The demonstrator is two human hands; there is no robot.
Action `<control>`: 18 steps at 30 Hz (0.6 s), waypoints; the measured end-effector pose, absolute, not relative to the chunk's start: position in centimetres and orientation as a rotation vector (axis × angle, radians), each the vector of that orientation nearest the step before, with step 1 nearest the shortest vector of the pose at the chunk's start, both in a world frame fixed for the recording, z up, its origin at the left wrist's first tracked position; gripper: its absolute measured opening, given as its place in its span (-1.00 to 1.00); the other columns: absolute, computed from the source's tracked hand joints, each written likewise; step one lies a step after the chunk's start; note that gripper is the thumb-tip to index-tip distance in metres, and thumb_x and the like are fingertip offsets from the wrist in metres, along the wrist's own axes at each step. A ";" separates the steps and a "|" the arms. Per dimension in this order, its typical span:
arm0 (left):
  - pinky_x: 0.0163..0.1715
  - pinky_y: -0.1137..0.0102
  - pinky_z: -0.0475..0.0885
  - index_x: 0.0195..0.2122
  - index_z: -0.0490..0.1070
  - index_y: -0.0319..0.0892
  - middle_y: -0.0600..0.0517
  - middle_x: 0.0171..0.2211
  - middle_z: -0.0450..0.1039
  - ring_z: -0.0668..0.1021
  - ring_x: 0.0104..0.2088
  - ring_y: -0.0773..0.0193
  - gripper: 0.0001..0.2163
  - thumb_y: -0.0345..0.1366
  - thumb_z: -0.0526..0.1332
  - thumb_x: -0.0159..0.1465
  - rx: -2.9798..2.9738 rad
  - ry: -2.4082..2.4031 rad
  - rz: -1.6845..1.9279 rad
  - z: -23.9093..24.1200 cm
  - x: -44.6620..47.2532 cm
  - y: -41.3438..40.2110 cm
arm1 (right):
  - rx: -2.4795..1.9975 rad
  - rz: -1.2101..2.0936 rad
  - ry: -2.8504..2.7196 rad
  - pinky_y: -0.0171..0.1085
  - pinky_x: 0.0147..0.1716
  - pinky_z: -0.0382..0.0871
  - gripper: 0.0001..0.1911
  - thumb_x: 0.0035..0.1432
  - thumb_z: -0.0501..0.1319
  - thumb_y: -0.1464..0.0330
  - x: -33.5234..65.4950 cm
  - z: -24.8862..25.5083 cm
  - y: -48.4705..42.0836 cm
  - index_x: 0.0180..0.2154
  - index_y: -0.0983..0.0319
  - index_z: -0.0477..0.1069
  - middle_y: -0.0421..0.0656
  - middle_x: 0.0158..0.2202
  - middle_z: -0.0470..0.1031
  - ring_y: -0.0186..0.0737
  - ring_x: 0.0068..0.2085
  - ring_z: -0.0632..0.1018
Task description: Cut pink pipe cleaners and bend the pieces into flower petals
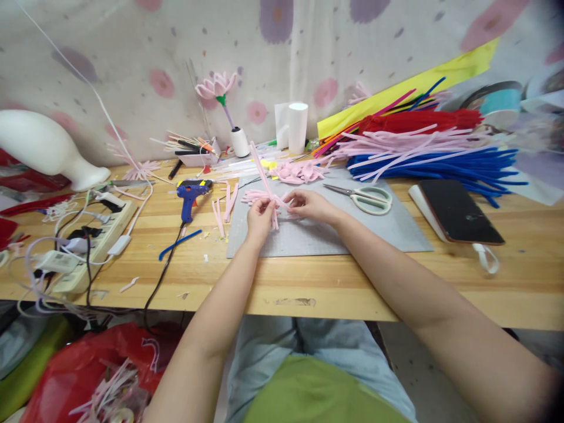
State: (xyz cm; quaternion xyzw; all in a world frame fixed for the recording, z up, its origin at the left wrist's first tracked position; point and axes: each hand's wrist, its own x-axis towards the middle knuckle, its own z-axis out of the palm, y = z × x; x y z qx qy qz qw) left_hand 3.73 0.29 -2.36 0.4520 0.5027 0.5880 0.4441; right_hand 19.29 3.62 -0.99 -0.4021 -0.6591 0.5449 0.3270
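no legible text, no readable labels, brands or numbers

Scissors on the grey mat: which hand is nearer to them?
Right. The right hand is just left of the scissors, apart from them; the left hand is farther left.

"What sort of room is this?"

"A craft workshop, I'd say; whether in a home, I can't tell. Look: wooden workbench [335, 288], grey mat [317, 242] on it, fuzzy pink strips [263, 173] held over that."

"And with the mat as clock centre?"

"Blue glue gun [188, 201] at nine o'clock, blue pipe cleaners [440, 170] heaped at two, a fuzzy pink flower [217, 88] standing between ten and eleven."

"The flowered cloth [308, 56] at twelve looks homely enough."

"It does, but the crowded power strip [108, 238] farther out at nine and red scrap bag [66, 376] at eight suit a workshop."
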 end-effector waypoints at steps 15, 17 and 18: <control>-0.49 0.50 0.40 -0.45 0.30 -0.20 0.15 -0.54 0.35 0.44 -0.54 0.44 -0.84 -0.25 0.25 0.07 1.144 1.168 1.365 -2.4 4.2 0.4 | -1.009 0.902 -1.894 -0.35 -0.41 0.26 -0.79 0.02 0.19 0.26 18.5 -0.3 3.3 -0.32 0.25 0.40 -0.20 -0.41 0.45 -0.36 -0.43 0.41; -0.54 0.50 0.40 -0.46 0.29 -0.20 0.16 -0.55 0.34 0.42 -0.57 0.45 -0.81 -0.23 0.27 0.05 1.148 1.156 1.330 -2.4 4.4 0.2 | -0.994 0.960 -1.820 -0.34 -0.40 0.27 -0.82 -0.03 0.22 0.29 18.4 -0.3 3.7 -0.35 0.26 0.39 -0.21 -0.44 0.43 -0.37 -0.44 0.41; -0.56 0.50 0.40 -0.46 0.29 -0.20 0.16 -0.55 0.33 0.41 -0.59 0.46 -0.80 -0.22 0.28 0.04 1.153 1.160 1.315 -2.3 4.4 0.1 | -0.989 1.012 -1.788 -0.34 -0.41 0.29 -0.83 -0.06 0.23 0.31 18.4 -0.4 3.8 -0.38 0.27 0.38 -0.21 -0.45 0.42 -0.37 -0.45 0.41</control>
